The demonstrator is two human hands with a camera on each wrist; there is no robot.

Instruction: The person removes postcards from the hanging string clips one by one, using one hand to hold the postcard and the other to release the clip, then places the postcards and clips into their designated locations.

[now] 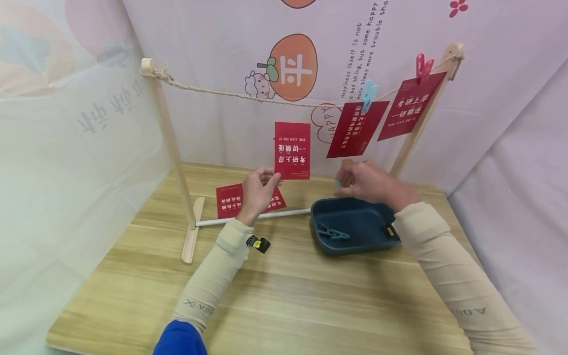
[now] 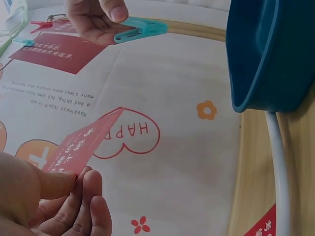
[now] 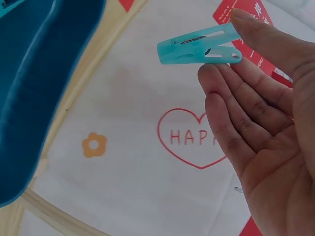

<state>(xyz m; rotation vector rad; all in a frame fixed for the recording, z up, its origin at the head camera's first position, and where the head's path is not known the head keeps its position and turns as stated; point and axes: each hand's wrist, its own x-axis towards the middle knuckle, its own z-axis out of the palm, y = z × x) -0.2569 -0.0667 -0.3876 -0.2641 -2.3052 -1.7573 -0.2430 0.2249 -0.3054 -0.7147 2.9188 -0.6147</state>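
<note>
My left hand (image 1: 259, 192) pinches the lower corner of a red card (image 1: 293, 150) with white lettering, held upright just below the rope (image 1: 213, 91). Between the thumb and fingers of my right hand (image 1: 370, 182) is a turquoise clothespin (image 3: 197, 46); in the right wrist view its jaw end points away from the palm. This hand is above the blue tray (image 1: 350, 250). Two more red cards hang on the rope to the right, the nearer one (image 1: 352, 135) under a light blue clothespin (image 1: 368, 96), the other (image 1: 412, 111) under a pink clothespin (image 1: 423, 69).
Wooden posts, the left one (image 1: 168, 143) on a flat foot (image 1: 193, 236), carry the rope. A white rod (image 1: 284, 214) runs low across the stand. Red cards (image 1: 228, 197) lie behind it on the wooden table (image 1: 288, 301). Dark teal clothespins (image 1: 335, 233) lie in the tray.
</note>
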